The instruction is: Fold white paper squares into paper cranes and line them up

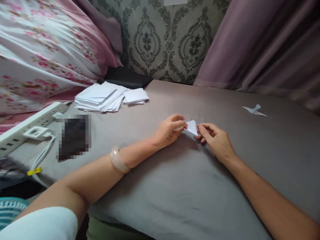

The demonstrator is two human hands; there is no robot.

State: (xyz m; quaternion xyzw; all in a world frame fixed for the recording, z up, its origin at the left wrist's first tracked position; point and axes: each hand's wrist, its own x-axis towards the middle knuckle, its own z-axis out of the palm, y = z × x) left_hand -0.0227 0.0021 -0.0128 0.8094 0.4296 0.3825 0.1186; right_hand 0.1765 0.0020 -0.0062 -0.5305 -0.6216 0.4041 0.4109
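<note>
A small piece of folded white paper (192,127) is held between my two hands, just above the grey cloth surface. My left hand (171,130) pinches its left end, with a pale bangle (118,160) on that forearm. At the paper's right corner, the thumb and fingers of my right hand (215,138) are closed on it. Off to the right lies a folded white paper shape (255,110) with two pointed wings and a raised middle. The fingers hide parts of the held paper's edges.
Stacks of white paper sheets (100,96) and a smaller pile (136,96) lie at the back left. Left of them run a white power strip (37,123) with a plugged-in charger (38,132) and cable. A pixelated dark object (75,136) lies nearby. Curtains (240,46) hang behind.
</note>
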